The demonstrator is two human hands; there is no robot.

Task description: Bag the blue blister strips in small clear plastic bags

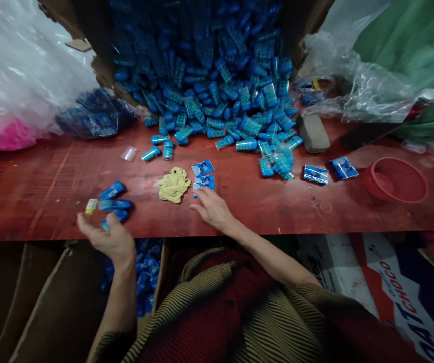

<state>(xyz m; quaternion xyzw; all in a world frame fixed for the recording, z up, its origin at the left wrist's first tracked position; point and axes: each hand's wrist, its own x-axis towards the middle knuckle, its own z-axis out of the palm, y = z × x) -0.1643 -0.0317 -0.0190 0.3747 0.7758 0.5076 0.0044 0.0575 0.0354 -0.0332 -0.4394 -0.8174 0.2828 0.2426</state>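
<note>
L hand (107,242): over near edge of surface (239,217), left side, palm turned up, fingers and thumb spread. Small yellow-and-white item (91,205) right at its fingertips; can't tell if touching. 3 blue pcs (114,204) just beyond the thumb, roughly stacked near to far, the nearest one right by the hand.

R hand (213,209): approx mid surface, palm down, fingertips on near part of blue packet (204,183), thumb held apart, so not pinched. 2nd blue packet (202,168) lies just beyond on the far side. Crumpled yellow lump (174,185) just left of both, between the hands.

Far side, ctr: big pile of clear containers w/ blue caps + blue beads (201,101), spilling out of torn cardboard box (103,73) onto surface; a few loose at pile's near edge. Small clear plastic pc (129,153) left of those.

Right side: grey block (314,133) next to pile, 2 blue packs (330,171) nearer, then red basket (396,181) at far right of them, nothing visible in it. Bag of dark blue items (94,113) far left, next to box.

Below near edge: open box w/ blue pcs (148,277), left; printed carton (386,282), right.
</note>
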